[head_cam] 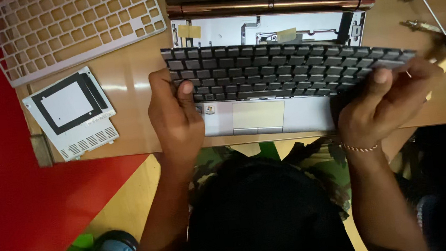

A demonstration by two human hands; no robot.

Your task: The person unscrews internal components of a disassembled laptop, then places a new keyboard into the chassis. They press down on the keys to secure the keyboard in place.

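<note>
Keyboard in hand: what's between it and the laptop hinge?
Head view: the open keyboard bay, bare metal with tape patches, lies between the keyboard and the hinge.

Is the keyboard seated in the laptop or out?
Out. Both hands, left and right, hold the keyboard lifted above the laptop, and the bare tray shows behind it.

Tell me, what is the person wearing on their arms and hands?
Both forearms are bare, with no sleeves and no gloves. The right hand has a thin braided thread bracelet of pale and reddish strands around its wrist. The left hand wears nothing.
</note>
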